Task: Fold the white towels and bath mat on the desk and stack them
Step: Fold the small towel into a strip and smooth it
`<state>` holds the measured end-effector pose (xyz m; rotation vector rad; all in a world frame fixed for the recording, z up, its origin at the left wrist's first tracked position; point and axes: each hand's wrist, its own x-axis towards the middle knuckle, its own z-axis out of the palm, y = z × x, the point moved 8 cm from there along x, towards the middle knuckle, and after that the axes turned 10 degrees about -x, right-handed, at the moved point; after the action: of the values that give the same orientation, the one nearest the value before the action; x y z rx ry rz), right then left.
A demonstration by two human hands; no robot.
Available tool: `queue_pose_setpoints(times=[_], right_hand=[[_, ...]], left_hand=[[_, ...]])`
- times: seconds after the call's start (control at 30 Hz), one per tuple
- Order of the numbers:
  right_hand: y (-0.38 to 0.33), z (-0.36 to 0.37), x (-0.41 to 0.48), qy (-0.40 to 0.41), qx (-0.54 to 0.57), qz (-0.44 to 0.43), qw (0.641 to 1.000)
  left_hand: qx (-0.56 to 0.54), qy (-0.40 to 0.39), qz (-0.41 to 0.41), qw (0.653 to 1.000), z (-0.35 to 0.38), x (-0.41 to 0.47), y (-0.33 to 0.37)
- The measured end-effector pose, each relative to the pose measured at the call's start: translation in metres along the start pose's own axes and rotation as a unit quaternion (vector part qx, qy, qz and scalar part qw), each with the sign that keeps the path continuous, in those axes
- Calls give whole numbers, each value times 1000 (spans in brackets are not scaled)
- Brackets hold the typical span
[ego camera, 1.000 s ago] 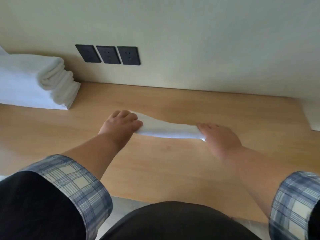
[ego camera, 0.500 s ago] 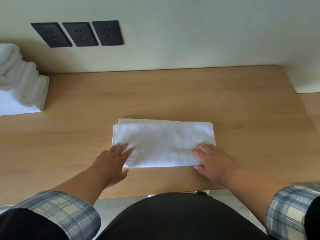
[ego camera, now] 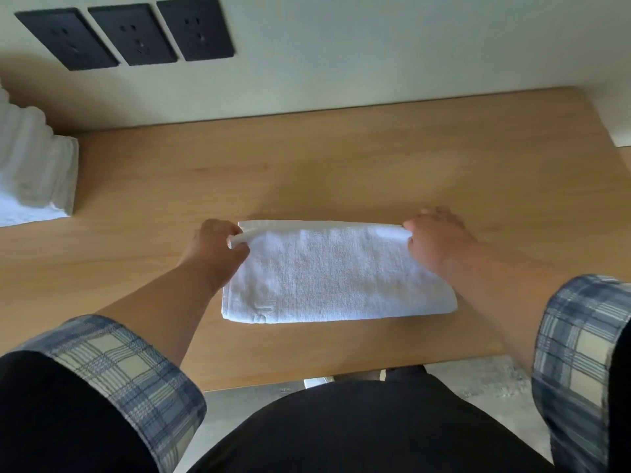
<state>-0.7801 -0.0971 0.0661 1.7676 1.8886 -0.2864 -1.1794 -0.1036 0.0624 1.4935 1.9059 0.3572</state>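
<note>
Head | left hand [ego camera: 215, 245] grip pinches towel [ego camera: 336, 281] far-left corner | right hand [ego camera: 435, 238] grip pinches far-right corner | forearms extended

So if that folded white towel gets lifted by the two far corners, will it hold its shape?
Probably not: the towel is soft terry, and the corner the left hand pinches curls up, so it would likely sag between it and the right hand. It lies thin and flat, so probably light. Pushed across the smooth desk, it might bunch.
</note>
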Motion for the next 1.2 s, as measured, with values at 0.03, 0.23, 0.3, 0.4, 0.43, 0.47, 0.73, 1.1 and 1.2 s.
queue_pose_setpoints(times=[0.03,0.23,0.3,0.4,0.43,0.47,0.73,1.1,1.2], right_hand=[[1,-1,-1,16,-1,-6,1000],[9,7,-4,21,103,2,994],[12,9,2,26,95,13,995],[18,7,7,32,97,42,994],[20,6,8,34,102,52,993],[22,6,8,36,103,60,992],[43,13,-21,86,90,145,982],[-60,84,-86,17,20,-147,989],[-35,79,-87,31,3,-108,994]], left_hand=[[-36,-1,1,999,1,-2,2],[-260,-14,-103,960,23,21,3],[-256,-11,-114,960,30,32,-1],[-196,-6,-128,972,36,40,-8],[-181,0,-134,974,37,40,-11],[-167,5,-138,976,37,39,-12],[-121,47,-74,989,28,3,16],[351,-203,308,861,125,-77,31],[377,-158,252,877,97,-64,17]])
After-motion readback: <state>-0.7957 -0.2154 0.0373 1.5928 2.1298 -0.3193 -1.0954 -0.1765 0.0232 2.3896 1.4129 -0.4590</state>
